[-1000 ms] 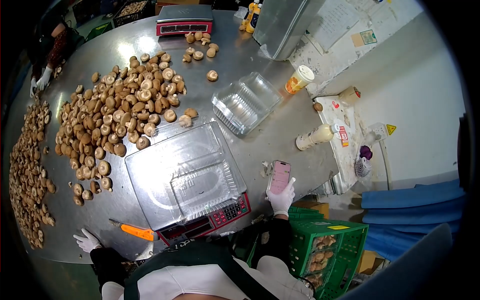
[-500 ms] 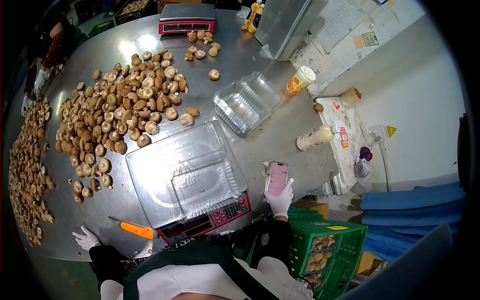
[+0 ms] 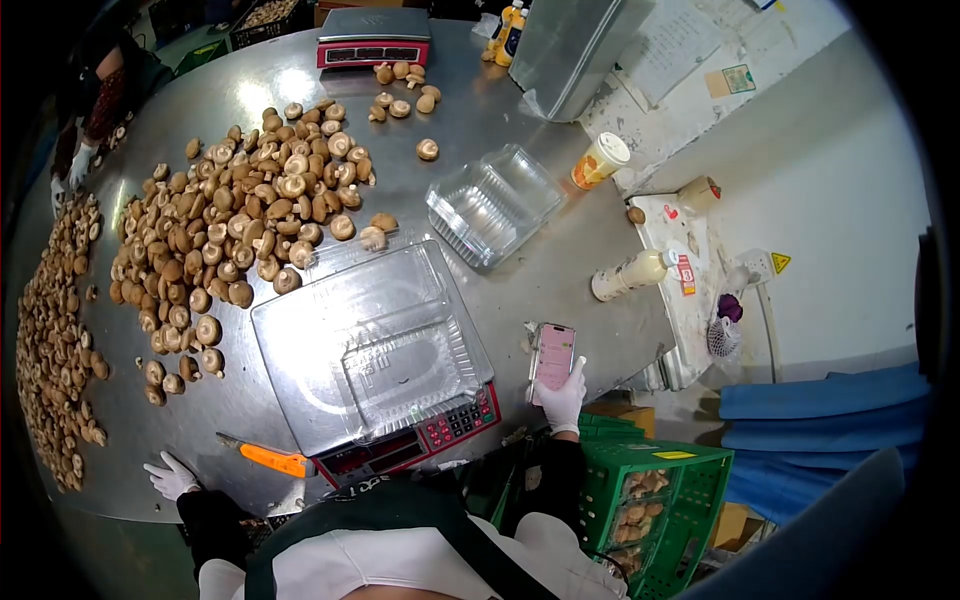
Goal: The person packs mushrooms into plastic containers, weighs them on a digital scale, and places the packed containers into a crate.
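My right hand (image 3: 562, 402), in a white glove, is wrapped around the lower end of a smartphone (image 3: 553, 355) near the table's front edge. The phone's lit pinkish screen faces up. One finger sticks up along its right side. Far to the left, my gloved left hand (image 3: 173, 476) rests on the metal table with its fingers spread and nothing in them. Closest to it is an orange-handled knife (image 3: 272, 459). Between my hands stands a red scale (image 3: 462, 420) with a clear plastic clamshell box (image 3: 410, 375) on its platform.
Loose mushrooms (image 3: 225, 215) form a large heap, with another pile (image 3: 60, 340) at the left edge. A co-worker's gloved hands (image 3: 80, 168) are there. More clamshells (image 3: 495, 205), a bottle (image 3: 632, 275) and a cup (image 3: 601, 160) stand right. Below is a green crate (image 3: 690, 500).
The co-worker's hands have shifted slightly at the far left pile. My right hand has moved a little on the phone; my left hand stays where it was.
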